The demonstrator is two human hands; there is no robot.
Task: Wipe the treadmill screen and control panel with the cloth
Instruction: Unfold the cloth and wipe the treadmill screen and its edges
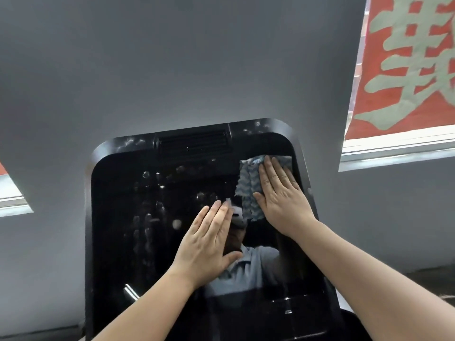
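The treadmill's glossy black screen (152,230) fills the middle of the view, with smudges and droplets across its left and upper parts. A blue and white patterned cloth (246,188) lies flat against the screen's upper right corner. My right hand (280,193) presses on the cloth with straight fingers. My left hand (209,244) rests flat on the bare glass at the screen's centre, fingers straight, just left of the cloth. The lower control panel (290,311) is dark and mostly hidden by my forearms.
A vent grille (192,143) sits in the black frame above the screen. A grey wall (172,70) stands behind. A window with a red banner (406,65) is at the upper right; another window ledge (12,200) is at the left.
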